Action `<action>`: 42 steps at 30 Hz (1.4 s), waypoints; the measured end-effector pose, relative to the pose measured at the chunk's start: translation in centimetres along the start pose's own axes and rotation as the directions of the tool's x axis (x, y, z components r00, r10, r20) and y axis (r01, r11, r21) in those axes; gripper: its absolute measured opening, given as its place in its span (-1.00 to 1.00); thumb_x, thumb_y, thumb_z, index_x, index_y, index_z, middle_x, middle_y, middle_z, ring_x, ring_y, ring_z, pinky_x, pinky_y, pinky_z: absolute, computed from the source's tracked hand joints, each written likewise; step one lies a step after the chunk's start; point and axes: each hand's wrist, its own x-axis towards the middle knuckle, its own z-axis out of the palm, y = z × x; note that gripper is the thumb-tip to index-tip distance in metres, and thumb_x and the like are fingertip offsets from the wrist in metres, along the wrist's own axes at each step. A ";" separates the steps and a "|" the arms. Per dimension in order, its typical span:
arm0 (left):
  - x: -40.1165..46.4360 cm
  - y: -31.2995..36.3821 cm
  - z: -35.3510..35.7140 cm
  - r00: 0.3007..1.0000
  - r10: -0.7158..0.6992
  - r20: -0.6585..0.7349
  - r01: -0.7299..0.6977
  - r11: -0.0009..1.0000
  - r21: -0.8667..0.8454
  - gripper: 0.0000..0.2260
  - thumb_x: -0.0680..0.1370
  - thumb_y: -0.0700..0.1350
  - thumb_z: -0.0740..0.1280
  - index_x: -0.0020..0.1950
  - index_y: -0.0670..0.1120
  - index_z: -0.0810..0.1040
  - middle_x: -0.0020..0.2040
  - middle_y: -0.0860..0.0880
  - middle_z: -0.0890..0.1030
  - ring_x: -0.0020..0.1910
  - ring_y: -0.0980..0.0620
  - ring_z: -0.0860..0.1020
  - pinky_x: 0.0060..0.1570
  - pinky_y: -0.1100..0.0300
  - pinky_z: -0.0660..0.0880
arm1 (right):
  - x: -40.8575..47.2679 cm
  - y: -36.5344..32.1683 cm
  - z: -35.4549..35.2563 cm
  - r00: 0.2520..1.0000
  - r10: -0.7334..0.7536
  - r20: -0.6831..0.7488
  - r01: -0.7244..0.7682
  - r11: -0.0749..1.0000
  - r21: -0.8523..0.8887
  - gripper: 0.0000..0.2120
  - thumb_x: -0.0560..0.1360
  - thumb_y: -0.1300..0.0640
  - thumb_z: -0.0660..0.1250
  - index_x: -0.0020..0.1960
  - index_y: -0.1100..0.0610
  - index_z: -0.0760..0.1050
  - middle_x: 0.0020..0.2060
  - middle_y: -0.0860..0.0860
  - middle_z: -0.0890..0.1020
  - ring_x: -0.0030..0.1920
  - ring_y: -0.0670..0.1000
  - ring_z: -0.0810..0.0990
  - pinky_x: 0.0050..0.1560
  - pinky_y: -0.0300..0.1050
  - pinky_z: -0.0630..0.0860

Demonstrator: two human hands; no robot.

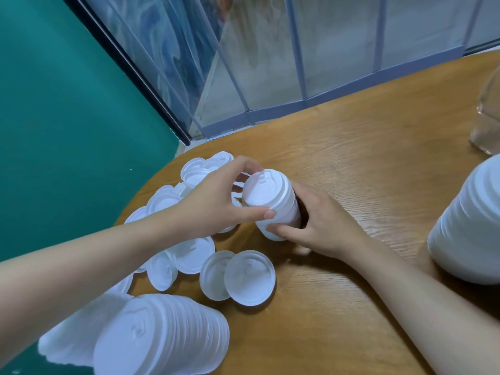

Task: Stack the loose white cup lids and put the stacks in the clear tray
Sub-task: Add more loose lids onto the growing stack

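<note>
A short stack of white cup lids (pixel 272 201) stands tilted on the wooden table (pixel 365 163). My left hand (pixel 216 204) grips its top lid between thumb and fingers. My right hand (pixel 322 226) wraps round the stack's lower part from the right. Several loose white lids (pixel 238 277) lie scattered to the left and in front of the stack. A tall stack of lids (pixel 162 336) lies near the bottom left, and another tall stack (pixel 470 226) stands at the right edge. A clear plastic thing (pixel 487 123) shows at the far right, cut off by the frame.
The table's rounded edge runs along the left, beside a green wall (pixel 67 117). A translucent strip curtain (pixel 297 50) hangs behind the table. Bare wood stretches across the far middle and right of the tabletop.
</note>
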 end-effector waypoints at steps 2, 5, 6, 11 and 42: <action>0.0 -0.1 -0.4 0.999 -0.023 0.041 0.021 0.999 0.031 -0.29 0.31 0.35 0.57 0.35 0.16 0.42 0.25 0.27 0.51 0.28 0.23 0.50 0.30 0.24 0.49 | 0.0 0.0 0.0 1.000 0.004 -0.001 -0.004 1.000 -0.004 -0.29 0.40 -0.31 0.47 0.48 -0.13 0.39 0.21 -0.23 0.62 0.18 -0.12 0.59 0.18 0.03 0.53; -0.3 -0.6 -1.4 0.994 -0.083 0.075 0.077 0.994 0.073 -0.03 0.20 0.46 0.55 0.51 0.16 0.30 0.33 0.24 0.49 0.33 0.24 0.48 0.32 0.25 0.44 | 0.0 0.0 -0.1 1.000 0.009 0.003 -0.009 1.000 -0.014 -0.28 0.40 -0.32 0.48 0.48 -0.14 0.38 0.24 -0.23 0.61 0.22 -0.12 0.58 0.22 0.05 0.53; -0.6 -0.8 -1.9 0.990 -0.118 0.077 0.109 0.988 0.111 -0.03 0.20 0.48 0.53 0.50 0.14 0.31 0.32 0.22 0.49 0.31 0.24 0.48 0.29 0.25 0.45 | 0.1 0.1 -0.1 1.000 0.011 0.004 -0.011 1.000 -0.019 -0.28 0.39 -0.31 0.48 0.48 -0.14 0.38 0.24 -0.23 0.61 0.22 -0.12 0.58 0.24 0.06 0.52; -2.6 -1.7 -3.5 0.948 -0.242 0.206 0.129 0.886 0.445 -0.37 0.34 0.50 0.31 0.24 0.13 0.48 0.15 0.19 0.53 0.14 0.20 0.50 0.15 0.24 0.50 | 0.0 -0.2 -0.1 0.999 0.018 -0.034 -0.019 0.999 -0.043 -0.31 0.38 -0.34 0.46 0.42 -0.09 0.44 0.16 -0.19 0.64 0.15 -0.09 0.59 0.21 0.07 0.52; -2.2 1.4 -3.0 0.854 0.334 0.398 -0.506 0.710 0.489 -0.40 0.44 0.31 0.44 0.36 0.00 0.48 0.04 0.08 0.58 0.00 0.08 0.47 0.07 0.10 0.46 | 0.1 -0.1 0.2 0.972 0.112 -0.204 -0.122 0.992 -0.036 -0.29 0.33 -0.37 0.44 0.40 -0.12 0.44 0.10 -0.19 0.65 0.07 -0.06 0.62 0.11 0.13 0.57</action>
